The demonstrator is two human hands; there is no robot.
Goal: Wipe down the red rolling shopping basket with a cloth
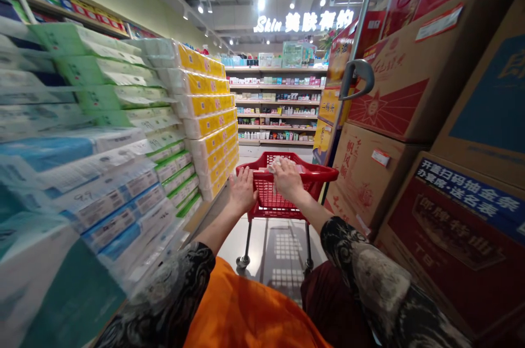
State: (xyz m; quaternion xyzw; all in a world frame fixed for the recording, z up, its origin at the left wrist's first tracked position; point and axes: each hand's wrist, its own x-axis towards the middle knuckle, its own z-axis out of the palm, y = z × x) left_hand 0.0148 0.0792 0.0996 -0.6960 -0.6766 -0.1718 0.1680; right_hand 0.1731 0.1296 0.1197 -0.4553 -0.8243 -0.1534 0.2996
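A red plastic shopping cart (315, 175) stands in a narrow shop aisle just ahead of me. My left hand (241, 190) rests on its near rim, fingers stretched forward and flat. My right hand (288, 179) lies over the rim beside it, closed round a whitish crumpled thing, perhaps paper, that I cannot name. Both arms wear dark patterned sleeves, and an orange garment covers my lap.
Stacked packs of tissue paper (123, 134) in green, yellow and blue wrap line the left side. Large cardboard boxes (410, 91) tower on the right, with a metal pole and handle (356, 77) in front. Shelves of bottles (279, 112) close the aisle's far end.
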